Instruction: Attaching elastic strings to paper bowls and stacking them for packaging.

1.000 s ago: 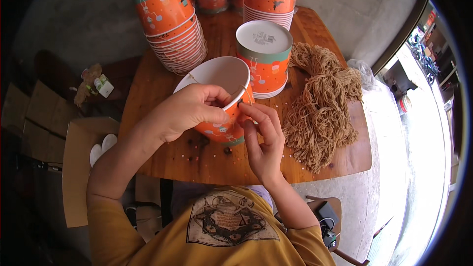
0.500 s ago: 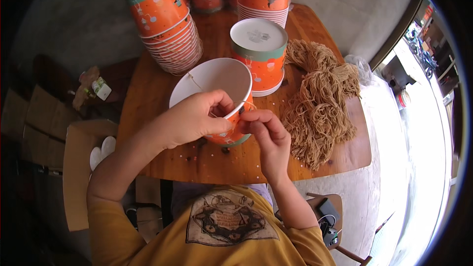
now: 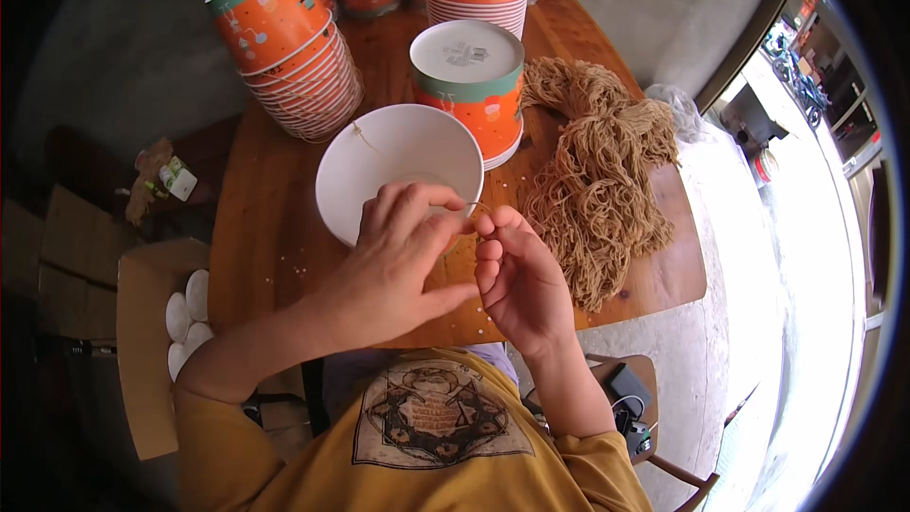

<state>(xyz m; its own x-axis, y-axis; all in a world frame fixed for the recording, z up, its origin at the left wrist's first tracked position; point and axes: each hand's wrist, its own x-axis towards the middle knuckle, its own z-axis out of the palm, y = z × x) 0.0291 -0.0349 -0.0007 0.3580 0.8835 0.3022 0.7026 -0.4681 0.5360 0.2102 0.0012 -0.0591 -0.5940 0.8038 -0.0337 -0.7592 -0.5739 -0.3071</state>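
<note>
A white-lined orange paper bucket (image 3: 365, 171) stands at the middle of the table, tilted so its inside faces me. A thin tan cord (image 3: 364, 135) comes through its far-left wall; more thin cord arches by the near-right rim. My left hand (image 3: 384, 265) is in front of the near rim, thumb stretched out and fingers apart, the index fingertip close to the cord. My right hand (image 3: 526, 289), palm up beside the rim, pinches the cord between thumb and fingertips. The bucket's near outer wall is mostly hidden by my hands.
A big bundle of tan cords (image 3: 607, 171) lies on the table's right. An upturned bucket (image 3: 469, 52) and tall stacks of nested buckets (image 3: 294, 57) stand behind. Left of the table, a cardboard box (image 3: 142, 341) holds white round pieces. A chair (image 3: 654, 389) is at lower right.
My left hand has come out of the bucket and its fingers have spread. My right hand has turned palm up, still pinching cord. The bucket now leans more towards me.
</note>
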